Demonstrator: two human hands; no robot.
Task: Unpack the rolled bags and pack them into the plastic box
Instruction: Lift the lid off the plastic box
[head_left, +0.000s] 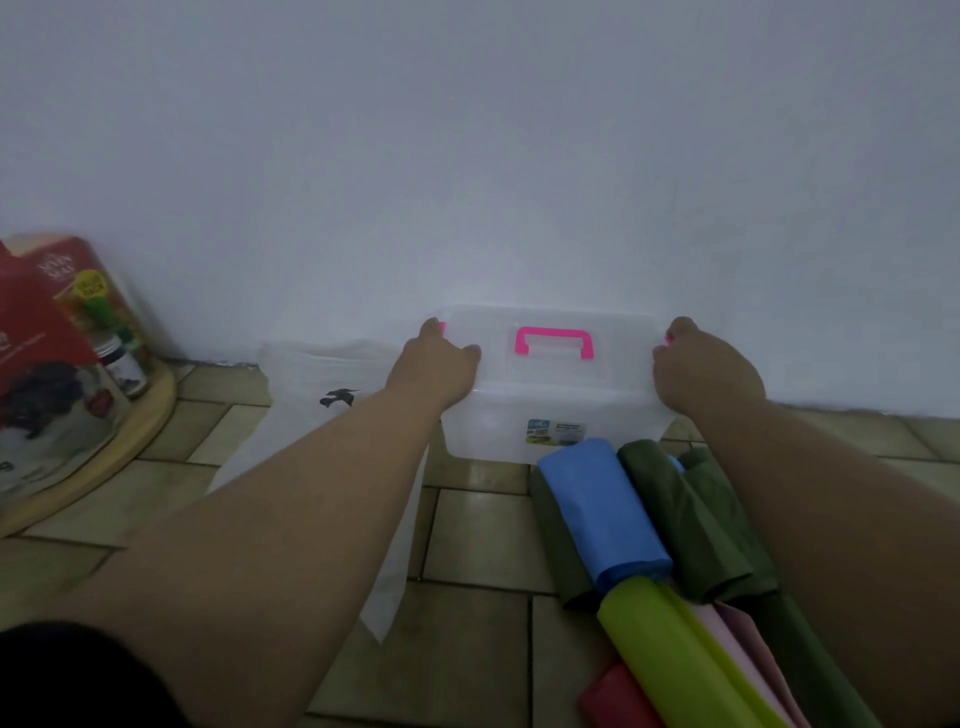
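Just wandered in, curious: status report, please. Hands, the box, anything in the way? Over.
Left hand, right hand gripping ends of plastic box, lid on. Rolled bags lie on floor before it. Nothing on the lid.

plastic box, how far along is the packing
Done, apparently: the rolled bags lie loose on the tiled floor beside a flattened white plastic bag. In hand: the left hand and right hand hold the ends of the plastic box at its pink latches, with the lid on. Left: opening it and putting every roll inside; none appears to be in yet.
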